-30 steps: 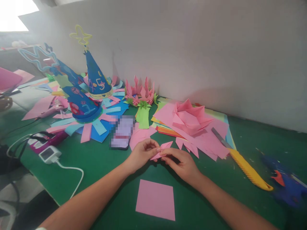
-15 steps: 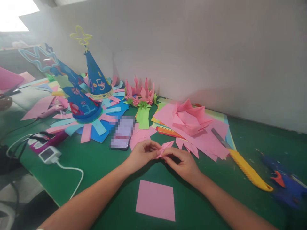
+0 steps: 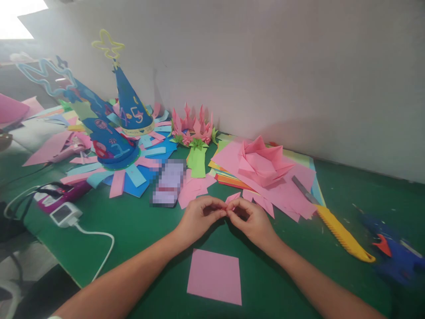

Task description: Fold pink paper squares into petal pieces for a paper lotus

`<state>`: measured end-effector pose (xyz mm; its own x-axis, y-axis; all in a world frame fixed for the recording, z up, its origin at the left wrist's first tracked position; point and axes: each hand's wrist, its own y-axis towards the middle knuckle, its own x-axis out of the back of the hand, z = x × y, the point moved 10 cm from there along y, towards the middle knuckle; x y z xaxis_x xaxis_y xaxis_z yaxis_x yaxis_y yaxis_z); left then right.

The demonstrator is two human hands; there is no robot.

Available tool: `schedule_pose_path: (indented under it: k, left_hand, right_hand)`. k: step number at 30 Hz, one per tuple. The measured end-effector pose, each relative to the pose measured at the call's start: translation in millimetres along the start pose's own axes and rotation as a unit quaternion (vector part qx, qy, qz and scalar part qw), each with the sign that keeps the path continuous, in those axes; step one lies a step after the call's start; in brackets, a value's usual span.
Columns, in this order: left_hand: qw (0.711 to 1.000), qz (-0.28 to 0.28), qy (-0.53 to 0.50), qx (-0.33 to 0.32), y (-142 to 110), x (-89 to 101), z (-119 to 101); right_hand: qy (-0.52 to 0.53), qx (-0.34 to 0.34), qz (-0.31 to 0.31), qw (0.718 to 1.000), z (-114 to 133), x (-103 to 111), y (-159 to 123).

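My left hand [image 3: 199, 217] and my right hand [image 3: 250, 220] meet fingertip to fingertip above the green table [image 3: 139, 226], both pinched on a small folded pink paper piece [image 3: 231, 199] whose point sticks up between them. Most of that piece is hidden by my fingers. A flat pink paper square [image 3: 215, 276] lies on the table just in front of my hands. Behind my right hand a pink folded paper flower [image 3: 262, 160] rests on a heap of pink and coloured sheets [image 3: 285, 195].
A yellow utility knife [image 3: 335, 228] and a blue glue gun [image 3: 395, 257] lie at the right. A phone [image 3: 168, 182], two blue paper cone hats [image 3: 131, 104], a pink paper crown [image 3: 192, 126] and a white charger with cable [image 3: 64, 214] sit at the left.
Both hands have drawn closer and closed over the pink piece, folding it smaller so less of it shows. The view has shifted slightly.
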<state>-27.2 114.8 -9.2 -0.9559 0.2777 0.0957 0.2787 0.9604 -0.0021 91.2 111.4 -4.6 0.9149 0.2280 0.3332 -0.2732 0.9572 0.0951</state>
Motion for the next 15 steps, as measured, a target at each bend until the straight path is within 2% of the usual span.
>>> schedule_pose_path:
  k: [10, 15]
  left_hand:
    - [0.999, 0.004, -0.037, 0.033, 0.2, -3.2, 5.9]
    - [0.999, 0.006, -0.024, 0.030, -1.5, -3.7, 5.4]
  right_hand:
    - [0.108, 0.020, -0.035, 0.993, 3.2, 1.4, 0.5]
    - [0.140, -0.003, -0.042, 0.989, -0.4, 1.1, -0.9]
